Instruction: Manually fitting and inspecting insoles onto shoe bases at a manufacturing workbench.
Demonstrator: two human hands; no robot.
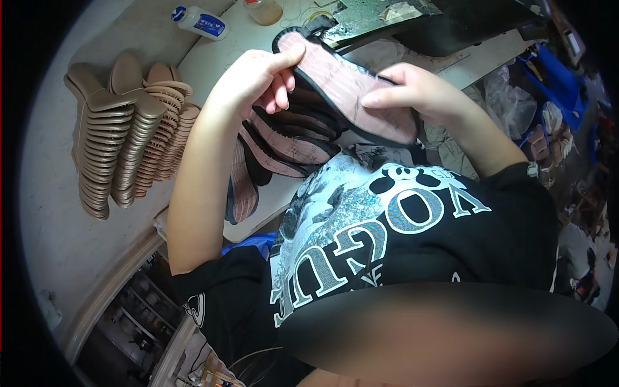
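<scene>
A long shoe sole (348,84) with a pink, lined top and a black raised edge is held up above the worktable, tilted from upper left to lower right. My left hand (267,80) has its thumb pressed on the narrower upper end, the other fingers curled at the edge. Toward the wider lower end, my right hand (412,93) grips the sole with the thumb on top and the fingers mostly hidden at the far edge. Below it lies a pile of similar pink-and-black soles (296,148), partly covered by my left hand and the held sole.
Stacks of beige and bronze soles (103,148) stand on the left. On the white table (213,61) are a white bottle with a blue label (200,22) and a jar of amber liquid (263,9). A dark green sheet (367,26) lies behind; a blue container (558,84) stands right.
</scene>
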